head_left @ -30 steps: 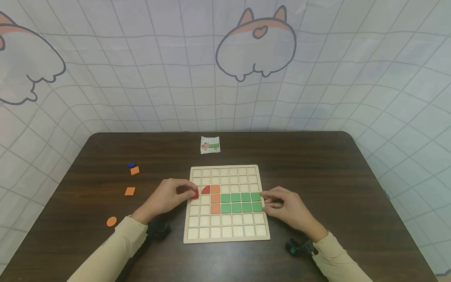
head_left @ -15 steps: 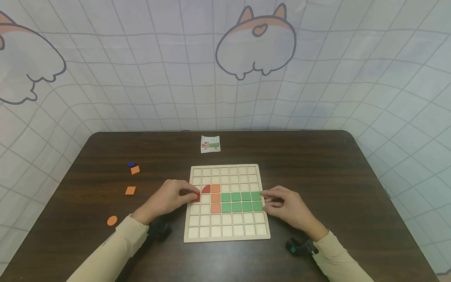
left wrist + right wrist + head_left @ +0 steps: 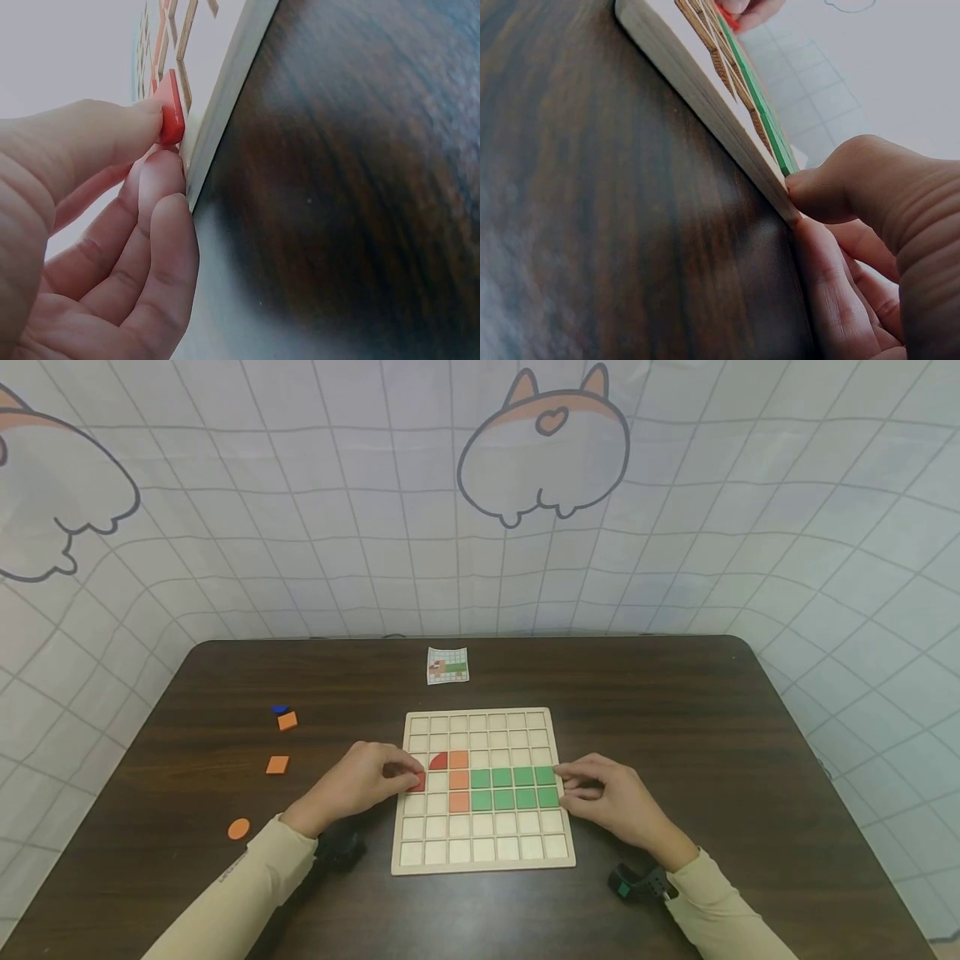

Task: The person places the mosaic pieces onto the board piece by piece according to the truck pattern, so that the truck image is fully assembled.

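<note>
A wooden grid board (image 3: pixel 480 852) lies mid-table, with green squares (image 3: pixel 513 787), orange squares (image 3: pixel 458 781) and a red quarter-circle (image 3: pixel 438 762) set in its cells. My left hand (image 3: pixel 360 781) pinches a red piece (image 3: pixel 417 781) at the board's left edge; in the left wrist view thumb and fingers hold the red piece (image 3: pixel 171 109) against the board (image 3: pixel 225 90). My right hand (image 3: pixel 603 797) grips the board's right edge, and in the right wrist view its fingers (image 3: pixel 832 199) curl round the board's rim (image 3: pixel 705 97).
Loose pieces lie on the left of the dark table (image 3: pixel 750 752): an orange square (image 3: pixel 277 765), another orange square (image 3: pixel 287 721) beside a blue piece (image 3: pixel 280 710), and an orange disc (image 3: pixel 238 829). A small picture card (image 3: pixel 447 666) sits behind the board.
The left hand has brought the red piece slightly down and onto the board's left column. The right hand stays on the board's edge.
</note>
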{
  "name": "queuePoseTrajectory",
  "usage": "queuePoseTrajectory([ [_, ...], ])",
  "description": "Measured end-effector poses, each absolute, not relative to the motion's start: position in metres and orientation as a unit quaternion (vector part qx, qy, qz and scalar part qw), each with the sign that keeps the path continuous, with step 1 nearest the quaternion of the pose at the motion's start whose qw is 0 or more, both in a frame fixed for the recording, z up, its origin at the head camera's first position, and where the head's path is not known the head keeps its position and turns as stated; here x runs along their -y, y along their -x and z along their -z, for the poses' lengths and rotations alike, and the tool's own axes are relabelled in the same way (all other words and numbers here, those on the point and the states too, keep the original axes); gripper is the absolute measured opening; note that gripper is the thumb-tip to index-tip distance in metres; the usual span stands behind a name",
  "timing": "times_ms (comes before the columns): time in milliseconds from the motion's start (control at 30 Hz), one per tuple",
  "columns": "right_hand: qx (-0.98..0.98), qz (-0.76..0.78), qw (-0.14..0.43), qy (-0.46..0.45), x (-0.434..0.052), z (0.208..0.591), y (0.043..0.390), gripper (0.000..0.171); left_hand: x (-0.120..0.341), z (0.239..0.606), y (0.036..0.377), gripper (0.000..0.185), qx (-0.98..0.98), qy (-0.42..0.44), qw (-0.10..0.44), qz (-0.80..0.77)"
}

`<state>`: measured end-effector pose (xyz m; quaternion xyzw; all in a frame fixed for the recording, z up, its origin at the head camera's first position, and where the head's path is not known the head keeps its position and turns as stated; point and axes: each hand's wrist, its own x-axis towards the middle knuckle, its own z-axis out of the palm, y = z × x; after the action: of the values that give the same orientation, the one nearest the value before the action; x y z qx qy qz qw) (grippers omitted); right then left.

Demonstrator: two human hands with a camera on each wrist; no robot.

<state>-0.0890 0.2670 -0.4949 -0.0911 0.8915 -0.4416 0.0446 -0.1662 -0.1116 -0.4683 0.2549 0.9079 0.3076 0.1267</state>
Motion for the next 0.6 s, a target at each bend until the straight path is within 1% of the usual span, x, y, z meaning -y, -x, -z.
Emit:
queuePoseTrajectory([
  [600, -0.889, 0.445, 0.046, 0.096, -0.2671, 0.4938, 0.0887, 0.040, 0.1172, 0.4709, 0.1673, 0.016, -0.906, -0.264, 0.117, -0.309],
])
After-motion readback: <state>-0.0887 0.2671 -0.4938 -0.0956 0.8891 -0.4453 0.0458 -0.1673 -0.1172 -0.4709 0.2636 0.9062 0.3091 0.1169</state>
